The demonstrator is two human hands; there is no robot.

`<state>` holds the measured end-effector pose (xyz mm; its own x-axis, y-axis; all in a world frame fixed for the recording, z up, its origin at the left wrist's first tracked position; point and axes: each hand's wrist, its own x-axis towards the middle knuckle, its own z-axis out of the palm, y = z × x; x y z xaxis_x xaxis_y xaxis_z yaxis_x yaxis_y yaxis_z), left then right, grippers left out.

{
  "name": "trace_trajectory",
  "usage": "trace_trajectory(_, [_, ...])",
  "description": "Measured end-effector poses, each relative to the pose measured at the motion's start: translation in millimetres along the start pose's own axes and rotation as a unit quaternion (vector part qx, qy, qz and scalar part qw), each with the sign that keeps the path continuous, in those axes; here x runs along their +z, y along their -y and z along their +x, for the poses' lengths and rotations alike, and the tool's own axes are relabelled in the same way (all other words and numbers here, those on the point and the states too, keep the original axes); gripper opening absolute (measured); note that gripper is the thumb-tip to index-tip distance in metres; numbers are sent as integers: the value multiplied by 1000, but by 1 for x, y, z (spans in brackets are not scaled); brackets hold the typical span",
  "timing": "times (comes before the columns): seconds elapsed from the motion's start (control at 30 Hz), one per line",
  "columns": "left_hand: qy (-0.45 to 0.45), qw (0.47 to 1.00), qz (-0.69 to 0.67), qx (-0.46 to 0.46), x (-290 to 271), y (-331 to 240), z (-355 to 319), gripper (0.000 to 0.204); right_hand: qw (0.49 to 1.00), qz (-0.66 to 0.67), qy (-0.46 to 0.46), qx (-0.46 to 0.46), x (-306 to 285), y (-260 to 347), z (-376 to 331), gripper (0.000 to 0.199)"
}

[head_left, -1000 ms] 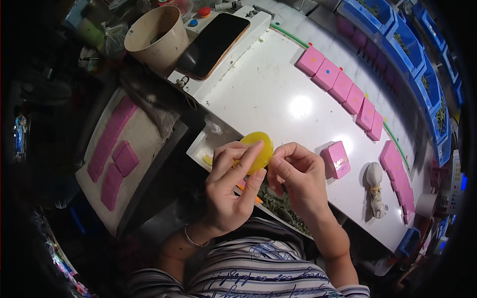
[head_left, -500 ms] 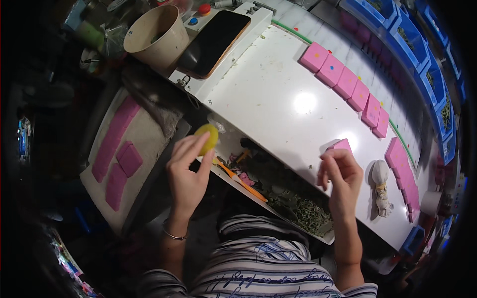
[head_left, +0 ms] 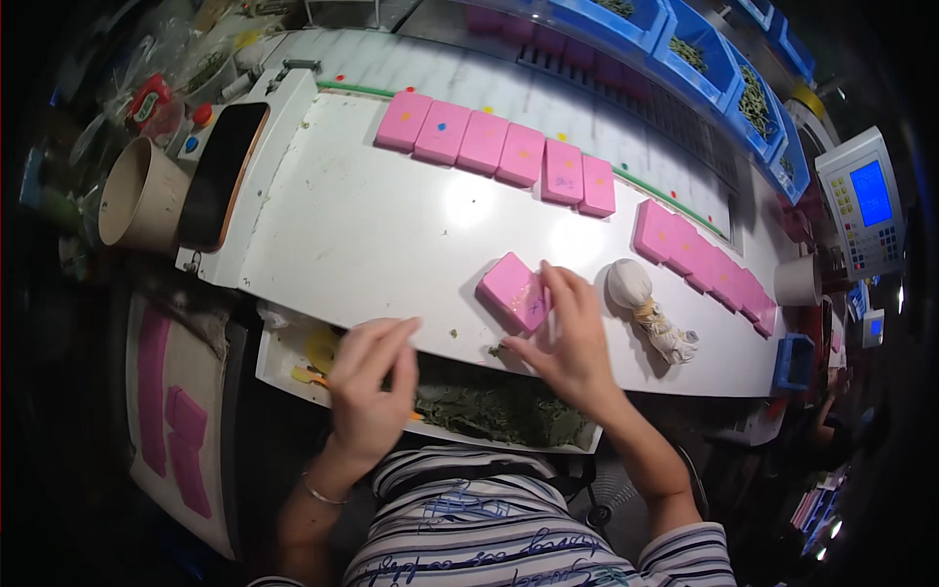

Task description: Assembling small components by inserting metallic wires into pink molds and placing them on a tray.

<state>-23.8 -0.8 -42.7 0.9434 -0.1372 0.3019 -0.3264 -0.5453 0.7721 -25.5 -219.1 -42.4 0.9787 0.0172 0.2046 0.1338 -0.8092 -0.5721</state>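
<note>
On the white tabletop lies a pink rectangular block (head_left: 510,286) with small coloured marks on its lower part. My right hand (head_left: 570,333) is at its right edge, thumb and fingers spread apart; whether the fingertips touch the block I cannot tell. My left hand (head_left: 370,386) hovers over the table's front edge, fingers loosely bent, thumb apart, nothing visible in it. Below, an open drawer (head_left: 269,367) holds dried green leafy bits (head_left: 489,406) and a yellow rounded thing (head_left: 321,347). Right of my right hand lies a white cloth-wrapped bundle (head_left: 631,286) with a round head.
Pink blocks (head_left: 482,142) stand in a row along the back, with another row (head_left: 699,256) at the right. At the left are a phone (head_left: 223,176), a beige bucket (head_left: 147,201) and a tray (head_left: 210,523) of pink blocks. Blue bins (head_left: 699,73) and a digital scale (head_left: 866,201) stand beyond.
My left hand has let go of the yellow rounded thing, which now appears in the drawer. My right hand has come beside the pink block. The view has turned rightward.
</note>
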Motion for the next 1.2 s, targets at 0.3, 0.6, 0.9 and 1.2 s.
trace_trajectory(0.3, [89,968,-227,-55,52,-37,53,31,793,550,110,238,-26,-21,4,41])
trace_trajectory(0.6, [243,916,-299,-112,103,-83,89,26,677,700,80,213,-81,-51,-18,41])
trace_trajectory(0.9, [257,918,-269,-137,149,-73,51,33,753,590,-189,221,-201,-176,-46,40])
trace_trajectory(1.2, [115,978,92,150,154,-66,8,32,577,457,-581,346,-296,-413,69,36])
